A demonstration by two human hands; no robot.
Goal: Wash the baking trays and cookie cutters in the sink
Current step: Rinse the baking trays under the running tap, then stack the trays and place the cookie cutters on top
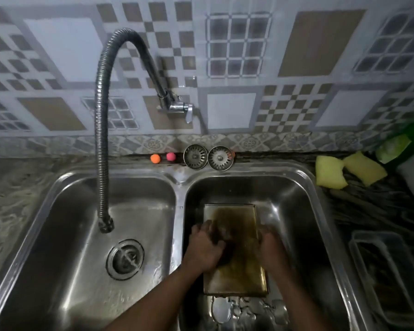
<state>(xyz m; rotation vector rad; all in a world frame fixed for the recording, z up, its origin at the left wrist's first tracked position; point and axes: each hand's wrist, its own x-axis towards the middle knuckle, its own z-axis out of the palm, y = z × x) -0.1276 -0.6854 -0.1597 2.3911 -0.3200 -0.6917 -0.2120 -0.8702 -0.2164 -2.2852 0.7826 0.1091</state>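
Observation:
A rectangular baking tray (239, 225) with a brownish stained bottom lies in the right basin of the double steel sink (179, 177). My left hand (204, 244) lies on the tray's left part, fingers curled over a dark scrubber (226, 253) pressed on the tray. Along the tray's right edge my right hand (269, 247) grips the rim; motion blur hides its fingers. Several metal cookie cutters (246, 309) lie in the basin just in front of the tray.
A flexible faucet hose (101, 130) hangs over the left basin, above its drain (125, 259). Two strainer plugs (207, 157) and two small balls (163, 157) sit on the back ledge. Yellow sponges (344, 172) lie at right. A clear plastic container (387, 275) stands on the right counter.

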